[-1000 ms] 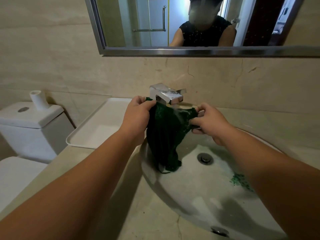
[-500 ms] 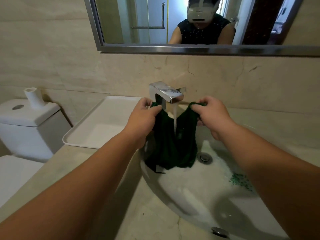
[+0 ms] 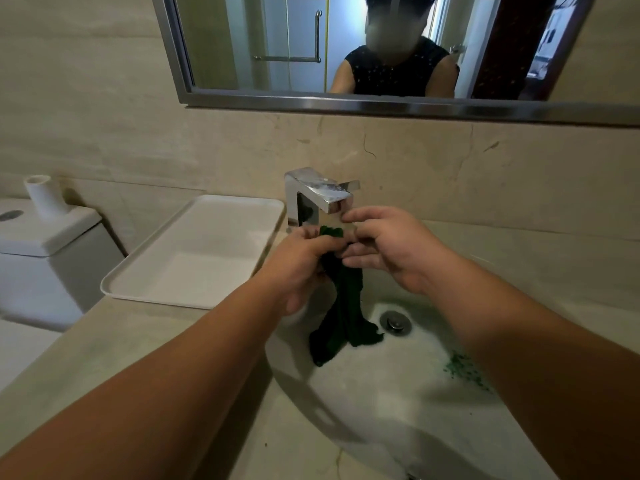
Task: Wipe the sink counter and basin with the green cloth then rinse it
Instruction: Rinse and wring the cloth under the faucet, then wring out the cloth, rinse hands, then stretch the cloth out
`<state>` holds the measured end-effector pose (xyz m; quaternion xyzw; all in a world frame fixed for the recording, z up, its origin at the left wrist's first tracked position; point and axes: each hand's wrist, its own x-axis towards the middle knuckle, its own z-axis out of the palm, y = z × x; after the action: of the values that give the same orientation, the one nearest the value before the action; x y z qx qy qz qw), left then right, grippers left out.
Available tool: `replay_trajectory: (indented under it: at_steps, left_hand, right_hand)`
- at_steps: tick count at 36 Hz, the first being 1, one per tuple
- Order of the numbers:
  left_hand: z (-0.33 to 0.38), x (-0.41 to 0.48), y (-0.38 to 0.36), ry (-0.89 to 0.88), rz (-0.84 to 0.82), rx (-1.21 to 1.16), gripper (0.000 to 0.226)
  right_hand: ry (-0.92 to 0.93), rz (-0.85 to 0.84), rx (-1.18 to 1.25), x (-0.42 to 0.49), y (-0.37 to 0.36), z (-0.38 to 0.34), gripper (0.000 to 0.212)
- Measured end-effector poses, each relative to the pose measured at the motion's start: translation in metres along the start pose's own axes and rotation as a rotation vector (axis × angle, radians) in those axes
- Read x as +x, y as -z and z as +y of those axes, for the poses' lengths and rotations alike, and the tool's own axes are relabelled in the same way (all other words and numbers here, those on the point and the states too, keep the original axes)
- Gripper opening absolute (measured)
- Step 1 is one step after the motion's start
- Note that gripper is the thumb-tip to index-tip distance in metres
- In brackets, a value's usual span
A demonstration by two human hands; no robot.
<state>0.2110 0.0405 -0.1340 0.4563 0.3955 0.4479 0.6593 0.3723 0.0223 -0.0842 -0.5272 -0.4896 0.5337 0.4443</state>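
— Where's the cloth (image 3: 346, 306)?
— Bunched under the tap (image 3: 320, 192), hanging into the basin (image 3: 398, 393), its end beside the drain (image 3: 396, 322).
— Your hands?
— My left hand (image 3: 298, 261) clenches its top. My right hand (image 3: 391, 247) has fingertips against it; whether they pinch, I can't tell.

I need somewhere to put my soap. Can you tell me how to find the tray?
Find the sink with the tap behind it. On the counter, just left of the tap, lies the tray. It is a flat white rectangle with a low rim, unlike the tall white toilet tank farther left.
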Motion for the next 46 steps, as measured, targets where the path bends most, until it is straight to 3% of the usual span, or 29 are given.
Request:
replay_trajectory:
  at_steps: [5, 10, 13, 15, 20, 28, 33, 36, 44, 46]
  left_hand:
    - [-0.001, 0.008, -0.003, -0.019, 0.060, 0.092, 0.026]
    - [0.005, 0.012, -0.006, -0.009, 0.111, 0.035, 0.025]
    - [0.007, 0.015, -0.011, -0.003, 0.100, -0.065, 0.028]
    - [0.006, 0.018, -0.014, 0.003, 0.073, -0.140, 0.034]
    - [0.002, 0.017, -0.019, 0.007, 0.045, -0.206, 0.044]
    - [-0.005, 0.014, -0.031, 0.013, 0.001, -0.124, 0.035]
    - [0.004, -0.004, -0.056, 0.007, -0.093, -0.098, 0.031]
    - [0.012, -0.013, -0.072, -0.022, -0.106, -0.072, 0.017]
    - [0.029, -0.047, -0.116, -0.182, -0.175, -0.018, 0.008]
    - [0.025, -0.056, -0.123, -0.169, -0.213, 0.001, 0.021]
  right_hand:
    - [0.046, 0.133, -0.097, 0.014, 0.014, -0.006, 0.027]
    - [0.118, 0.294, -0.205, 0.036, 0.024, -0.013, 0.024]
    - [0.109, 0.250, -0.331, 0.040, 0.024, -0.019, 0.055]
    - [0.085, 0.191, -0.313, 0.042, 0.022, -0.021, 0.062]
    - [0.073, 0.135, -0.221, 0.046, 0.017, -0.016, 0.058]
    - [0.068, -0.009, -0.116, 0.018, 0.025, -0.019, 0.050]
    - [-0.032, -0.133, -0.395, -0.026, 0.052, -0.020, 0.028]
    - [-0.106, -0.230, -0.457, -0.051, 0.067, -0.016, 0.030]
    - [0.035, 0.045, -0.378, -0.104, 0.090, -0.037, 0.014]
    - [0.053, 0.073, -0.331, -0.118, 0.097, -0.047, 0.013]
